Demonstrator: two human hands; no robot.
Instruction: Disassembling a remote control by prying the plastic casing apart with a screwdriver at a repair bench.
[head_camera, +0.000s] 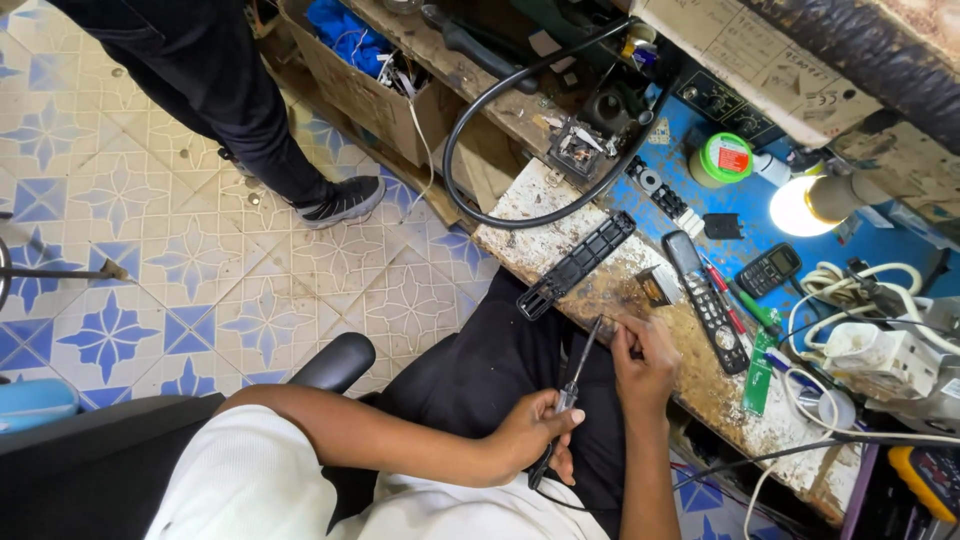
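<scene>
At the near edge of the worktop (600, 300), one screwdriver (578, 368) is held in the left hand (530, 435), grip clamped on its handle, tip by the right hand (645, 365). Right grip pinched together; on what, cannot tell. Counted nearby: one black remote back cover (577, 264), one remote control (706, 300), one mobile phone (768, 270), one lit lamp (800, 206).

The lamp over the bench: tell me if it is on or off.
On. The lamp's bulb glows bright white and washes out the blue bench top next to it.
</scene>
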